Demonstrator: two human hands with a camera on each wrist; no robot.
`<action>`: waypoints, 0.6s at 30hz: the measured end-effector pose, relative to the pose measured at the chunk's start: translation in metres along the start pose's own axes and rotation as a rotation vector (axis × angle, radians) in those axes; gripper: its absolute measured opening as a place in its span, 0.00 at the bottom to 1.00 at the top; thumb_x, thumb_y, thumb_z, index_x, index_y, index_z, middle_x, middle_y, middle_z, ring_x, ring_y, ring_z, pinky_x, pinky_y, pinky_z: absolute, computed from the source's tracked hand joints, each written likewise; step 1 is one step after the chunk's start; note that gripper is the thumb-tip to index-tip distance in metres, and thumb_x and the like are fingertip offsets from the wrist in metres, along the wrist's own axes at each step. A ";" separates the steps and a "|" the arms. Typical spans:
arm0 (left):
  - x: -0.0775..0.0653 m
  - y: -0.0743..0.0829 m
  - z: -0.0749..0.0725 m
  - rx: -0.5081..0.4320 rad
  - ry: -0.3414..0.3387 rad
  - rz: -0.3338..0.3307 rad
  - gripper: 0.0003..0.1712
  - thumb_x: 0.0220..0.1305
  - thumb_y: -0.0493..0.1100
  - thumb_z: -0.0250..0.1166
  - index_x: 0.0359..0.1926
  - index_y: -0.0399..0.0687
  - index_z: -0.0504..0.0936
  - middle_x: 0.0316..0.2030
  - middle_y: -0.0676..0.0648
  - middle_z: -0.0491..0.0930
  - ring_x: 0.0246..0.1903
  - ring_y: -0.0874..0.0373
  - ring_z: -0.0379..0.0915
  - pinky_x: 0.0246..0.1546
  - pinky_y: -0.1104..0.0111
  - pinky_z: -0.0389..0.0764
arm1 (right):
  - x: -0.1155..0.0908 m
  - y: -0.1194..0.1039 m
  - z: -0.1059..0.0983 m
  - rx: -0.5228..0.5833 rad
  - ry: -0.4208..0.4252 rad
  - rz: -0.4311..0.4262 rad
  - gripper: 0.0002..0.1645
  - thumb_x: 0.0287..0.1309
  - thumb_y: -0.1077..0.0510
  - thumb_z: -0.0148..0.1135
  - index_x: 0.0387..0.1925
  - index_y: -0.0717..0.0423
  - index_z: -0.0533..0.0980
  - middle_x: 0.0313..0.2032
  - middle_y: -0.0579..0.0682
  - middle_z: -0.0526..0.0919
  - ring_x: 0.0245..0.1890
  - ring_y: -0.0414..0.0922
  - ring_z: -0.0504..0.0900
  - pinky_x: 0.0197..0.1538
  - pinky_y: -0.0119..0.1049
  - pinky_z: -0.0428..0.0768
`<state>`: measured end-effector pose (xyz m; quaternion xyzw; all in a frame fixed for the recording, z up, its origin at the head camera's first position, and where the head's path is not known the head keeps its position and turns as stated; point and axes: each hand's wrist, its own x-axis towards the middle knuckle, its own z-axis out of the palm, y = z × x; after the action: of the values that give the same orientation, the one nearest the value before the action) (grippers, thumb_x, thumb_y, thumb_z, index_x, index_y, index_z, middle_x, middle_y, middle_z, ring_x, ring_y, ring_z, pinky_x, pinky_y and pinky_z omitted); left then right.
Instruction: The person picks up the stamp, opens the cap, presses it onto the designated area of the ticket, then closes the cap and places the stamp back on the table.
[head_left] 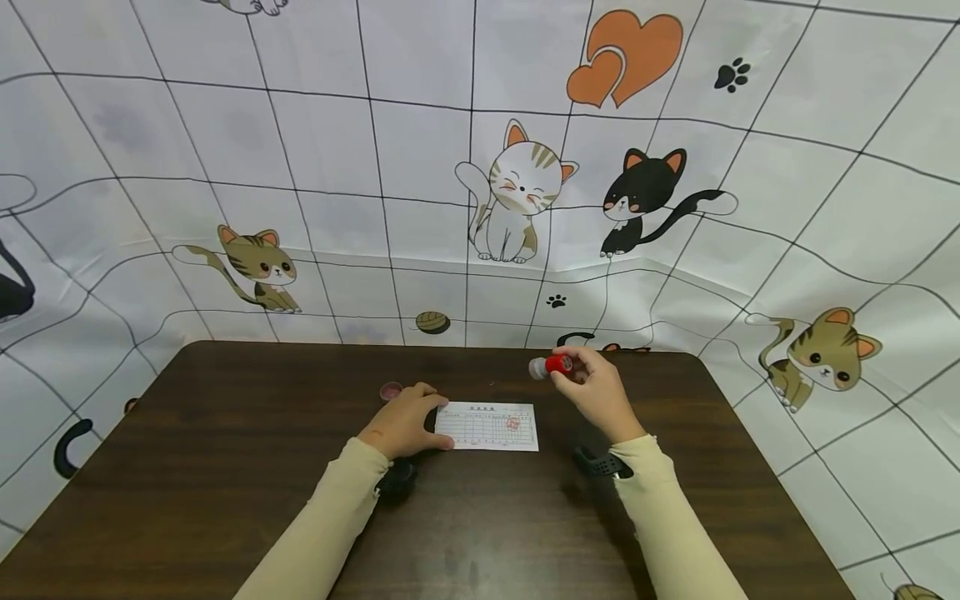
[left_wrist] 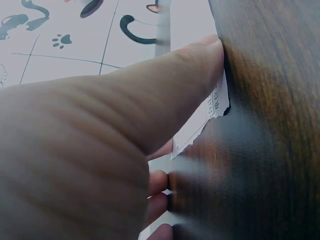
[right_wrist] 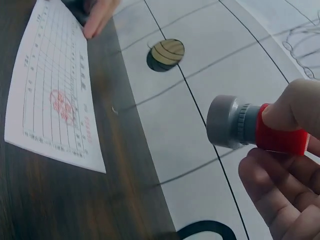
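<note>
A white printed slip (head_left: 483,437) with ruled rows lies on the table, with a round red stamp mark (head_left: 513,423) near its right end. My left hand (head_left: 405,421) rests at the slip's left end. In the left wrist view the straight thumb (left_wrist: 185,67) presses on the paper beside its torn edge. Above and right of the slip, my right hand (head_left: 598,392) pinches a red and grey hand stamp (right_wrist: 282,137) between thumb and fingers. The stamp's grey end (right_wrist: 222,122) points left, and the stamp is held off the table.
A small round reddish dish or lid (head_left: 390,390) sits just beyond the left hand. The dark wooden table (head_left: 225,450) reaches back to a white cloth (head_left: 337,217) printed with cats and grid lines. Dark straps (head_left: 600,462) are at both wrists.
</note>
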<state>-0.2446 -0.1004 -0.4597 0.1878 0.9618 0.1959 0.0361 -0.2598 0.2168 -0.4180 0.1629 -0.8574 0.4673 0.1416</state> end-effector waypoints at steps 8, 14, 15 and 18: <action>-0.001 0.000 0.000 0.012 0.014 0.004 0.43 0.45 0.64 0.72 0.60 0.50 0.75 0.61 0.43 0.68 0.61 0.47 0.65 0.59 0.53 0.68 | -0.002 0.012 -0.006 0.036 0.017 0.033 0.18 0.54 0.67 0.64 0.49 0.59 0.75 0.44 0.55 0.78 0.39 0.47 0.80 0.43 0.32 0.81; -0.002 0.002 0.001 0.029 0.017 0.035 0.43 0.46 0.65 0.71 0.60 0.49 0.75 0.61 0.43 0.69 0.60 0.46 0.66 0.58 0.53 0.69 | -0.005 0.024 -0.006 0.002 0.024 0.025 0.18 0.54 0.67 0.65 0.48 0.61 0.75 0.45 0.56 0.77 0.39 0.49 0.80 0.44 0.39 0.82; -0.002 0.003 0.000 0.031 0.020 0.039 0.43 0.46 0.65 0.71 0.60 0.49 0.76 0.60 0.43 0.69 0.60 0.46 0.66 0.58 0.53 0.69 | -0.005 0.026 -0.006 0.008 0.024 0.018 0.19 0.54 0.67 0.65 0.49 0.61 0.75 0.45 0.56 0.77 0.39 0.49 0.80 0.44 0.40 0.82; -0.003 0.004 0.000 0.039 0.031 0.043 0.42 0.46 0.65 0.71 0.60 0.49 0.76 0.60 0.43 0.70 0.59 0.47 0.67 0.58 0.53 0.70 | -0.005 0.028 -0.004 0.038 0.028 0.002 0.19 0.53 0.67 0.65 0.49 0.61 0.75 0.46 0.57 0.76 0.40 0.51 0.80 0.43 0.40 0.82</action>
<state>-0.2404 -0.0979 -0.4579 0.2060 0.9616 0.1808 0.0135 -0.2663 0.2356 -0.4388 0.1584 -0.8464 0.4859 0.1498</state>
